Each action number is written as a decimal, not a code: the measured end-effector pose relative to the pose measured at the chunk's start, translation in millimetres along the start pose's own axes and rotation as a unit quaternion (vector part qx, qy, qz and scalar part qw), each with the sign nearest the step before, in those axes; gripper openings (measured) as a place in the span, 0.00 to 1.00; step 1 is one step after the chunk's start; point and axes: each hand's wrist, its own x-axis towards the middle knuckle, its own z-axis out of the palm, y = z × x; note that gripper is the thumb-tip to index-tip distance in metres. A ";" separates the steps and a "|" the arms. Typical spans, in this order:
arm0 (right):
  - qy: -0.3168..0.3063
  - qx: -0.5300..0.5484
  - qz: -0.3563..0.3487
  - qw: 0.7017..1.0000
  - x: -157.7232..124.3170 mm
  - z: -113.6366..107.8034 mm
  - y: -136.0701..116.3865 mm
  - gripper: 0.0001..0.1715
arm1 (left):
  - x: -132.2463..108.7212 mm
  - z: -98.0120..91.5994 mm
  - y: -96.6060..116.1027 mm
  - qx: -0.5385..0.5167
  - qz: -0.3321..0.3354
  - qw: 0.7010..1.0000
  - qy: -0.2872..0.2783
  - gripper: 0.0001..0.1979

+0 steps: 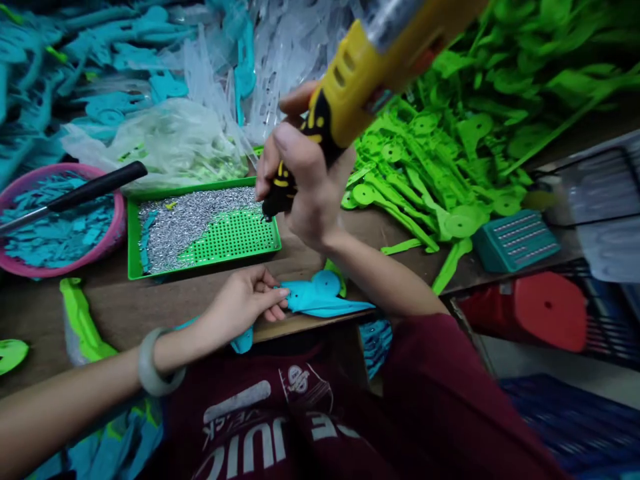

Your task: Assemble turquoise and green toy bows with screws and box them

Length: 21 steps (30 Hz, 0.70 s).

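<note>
My right hand (313,180) is wrapped round a yellow and black electric screwdriver (353,80), whose tip points down by the right end of a green tray (205,267) of small silver screws (200,220). Whether a screw sits on the tip is too small to tell. With thumb and fingertips, my left hand (250,293) pinches the end of a blue plastic part (320,297) at the table's front edge. A bit of a green part shows behind its round end. Under my left wrist lies another blue piece (243,340).
Left stands a pink basin (117,233) of blue scraps, a black-handled tool (97,187) across it. Green parts (415,173) heap up at right, blue parts (110,107) at back left. A teal screw block (520,240) and a red stool (545,310) are on the right.
</note>
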 end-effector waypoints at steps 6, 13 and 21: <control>-0.024 -0.003 0.030 0.999 -1.1 2.6 -0.6 0.31 | -4.5 1.4 0.3 0.021 0.015 1.000 0.010 0.11; -0.037 0.010 0.038 0.999 -3.8 1.2 7.6 0.31 | -3.4 -11.7 -18.3 0.367 0.263 0.891 0.053 0.16; -0.028 -0.029 0.062 0.997 -1.3 0.0 10.0 0.30 | -22.7 -20.2 -25.0 0.624 0.481 0.616 0.018 0.16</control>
